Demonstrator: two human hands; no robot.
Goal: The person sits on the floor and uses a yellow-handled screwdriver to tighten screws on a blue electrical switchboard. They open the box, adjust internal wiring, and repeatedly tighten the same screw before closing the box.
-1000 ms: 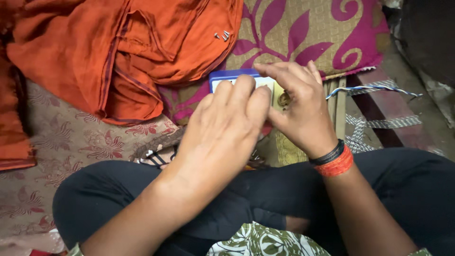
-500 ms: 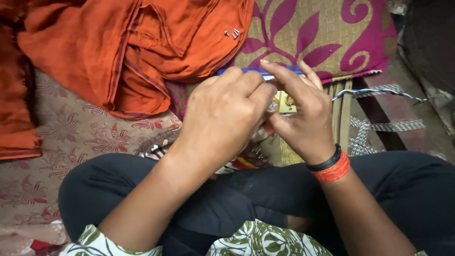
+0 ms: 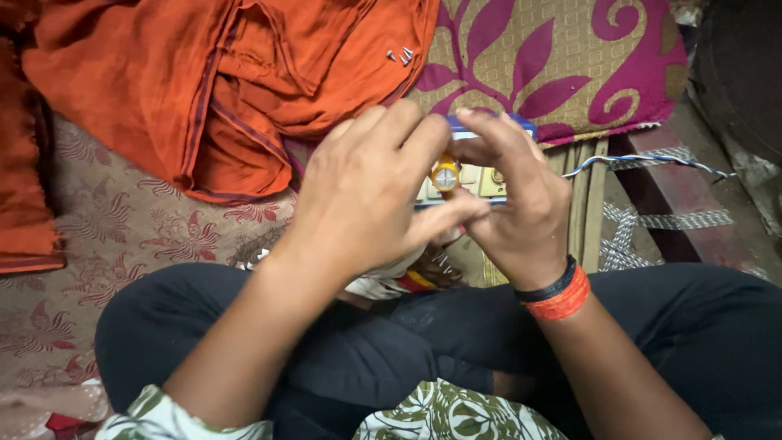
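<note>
Person sits cross-legged, both hands raised over the lap at frame centre. Left hand (image 3: 366,200) and right hand (image 3: 513,204) meet around one small yellow fitting (image 3: 445,174) with a metal centre, pinched between fingertips of both hands. Left fingers curled mostly closed, thumb and forefinger tips on the fitting; right fingers bent round it from 3 o'clock, loosely closed, exact contact partly hidden.

Just behind the hands, at 12 to 1 o'clock, lies one switch board (image 3: 481,175), cream face with a blue edge, mostly covered by the fingers. The fitting is held in front of the board; whether it touches cannot be told.

Progress, as a judgement: the fitting looks not yet seated in the board, hands mid-handling. Board lies flat and looks unmounted, so fixing and wiring seem left to do.

Counts:
- yellow fitting: one
- switch board: one
- screws (image 3: 399,55): about three or four, small, in a cluster on the orange cloth (image 3: 204,90) at 11 o'clock, well apart from the hands
- twisted wire (image 3: 652,160): one blue-white length at 3 o'clock, near the right hand, not touching
- wrist bands (image 3: 554,295): two on the right wrist, one black, one orange
- patterned cushion (image 3: 570,65): one, magenta and tan, at 1 o'clock

Items under the left hand near the knee are too hidden to name.
</note>
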